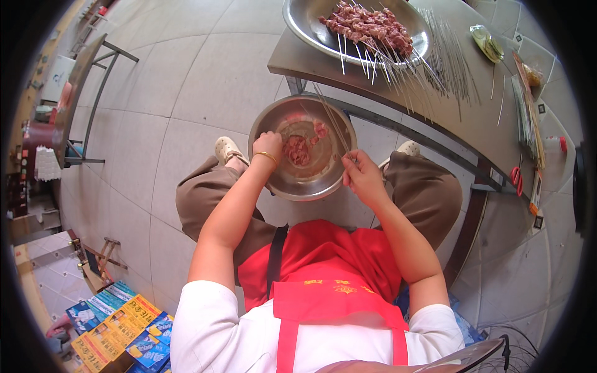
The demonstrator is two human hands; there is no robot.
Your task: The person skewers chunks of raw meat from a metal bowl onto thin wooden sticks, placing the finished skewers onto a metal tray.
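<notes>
A round metal basin (310, 186) stands low between the person's knees, with pieces of raw meat (298, 150) in it. My left hand (268, 145) is at the basin's left inner rim, fingers bent inward; whether it pinches a piece of meat is hidden. My right hand (358, 171) grips a few thin metal skewers (335, 122) at the basin's right rim; they slant up and left over the bowl. On the metal table, a large steel bowl (305, 30) holds a heap of skewered raw meat (368, 28), its skewer ends sticking out over the rim.
Many bare metal skewers (450, 60) lie on the metal table (485, 135), beside a packet (487, 44), bundled sticks (527, 116) and red-handled scissors (516, 181). Cartons (116, 331) are stacked at lower left. Another table (81, 88) stands at the left, a wooden stool (108, 256) below it.
</notes>
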